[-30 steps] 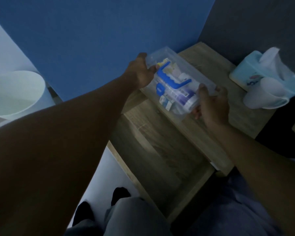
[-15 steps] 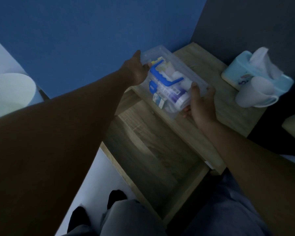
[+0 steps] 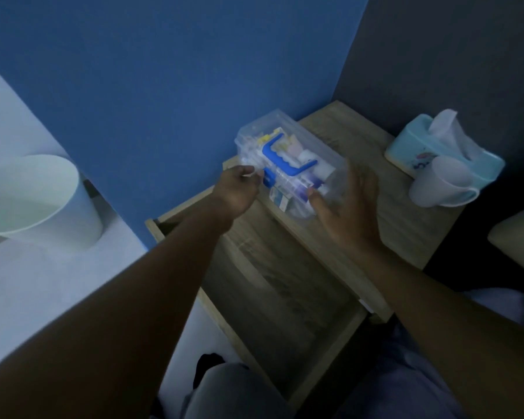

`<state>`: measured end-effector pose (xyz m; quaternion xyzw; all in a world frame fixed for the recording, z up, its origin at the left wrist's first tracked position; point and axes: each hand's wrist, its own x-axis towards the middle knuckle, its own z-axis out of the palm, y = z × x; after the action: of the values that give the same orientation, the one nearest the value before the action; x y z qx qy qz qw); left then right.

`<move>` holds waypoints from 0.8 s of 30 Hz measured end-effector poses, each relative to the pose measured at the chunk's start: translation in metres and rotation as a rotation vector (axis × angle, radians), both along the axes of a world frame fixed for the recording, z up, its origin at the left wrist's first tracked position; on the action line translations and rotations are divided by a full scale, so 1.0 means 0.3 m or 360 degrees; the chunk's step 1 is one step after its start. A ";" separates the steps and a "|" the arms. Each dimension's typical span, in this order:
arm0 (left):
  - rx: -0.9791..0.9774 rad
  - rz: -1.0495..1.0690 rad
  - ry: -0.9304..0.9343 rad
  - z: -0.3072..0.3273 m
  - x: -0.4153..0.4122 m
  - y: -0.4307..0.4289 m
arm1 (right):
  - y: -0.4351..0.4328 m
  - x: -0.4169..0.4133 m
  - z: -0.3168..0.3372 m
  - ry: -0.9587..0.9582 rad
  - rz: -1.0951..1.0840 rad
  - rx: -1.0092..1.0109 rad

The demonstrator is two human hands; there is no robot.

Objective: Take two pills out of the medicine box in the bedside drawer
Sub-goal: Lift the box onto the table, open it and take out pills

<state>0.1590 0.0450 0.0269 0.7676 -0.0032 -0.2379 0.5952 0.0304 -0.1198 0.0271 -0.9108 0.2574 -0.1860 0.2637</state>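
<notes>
Medicine box (image 3: 288,164): sits at my table's (image 3: 406,225) left front edge, above the open drawer (image 3: 285,291).
My left hand (image 3: 239,189): fingers pinched at its clasp.
My right hand (image 3: 348,201): spread open against its near end.

The medicine box (image 3: 288,164) sits on the bedside table (image 3: 406,225), at its left front edge, lid on. My left hand (image 3: 239,192) is at the box's left side, fingers by the lid's edge; my right hand (image 3: 348,207) is spread at its near right end. Below the table's front edge, the drawer (image 3: 285,294) stands pulled out toward me. Along the table's right edge, a cup (image 3: 439,186) lies on its side just before a tissue box (image 3: 430,146). A bin (image 3: 34,201) stands on the floor, far left.
</notes>
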 end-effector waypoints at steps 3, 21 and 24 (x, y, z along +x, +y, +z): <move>-0.0235 0.0238 0.0135 0.000 -0.022 -0.051 | -0.016 0.002 0.027 0.0132 0.0165 -0.0234; -0.0116 0.0668 -0.0221 -0.031 -0.089 -0.103 | -0.048 0.029 0.069 0.0370 0.0231 -0.0564; -0.0005 0.0685 -0.0224 -0.007 -0.089 -0.123 | -0.042 0.039 0.075 0.0453 0.0215 -0.0586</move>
<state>0.1325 0.0081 0.0247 0.7644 0.1188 -0.0514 0.6316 0.0420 -0.1324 0.0495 -0.9757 0.1924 -0.0814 0.0661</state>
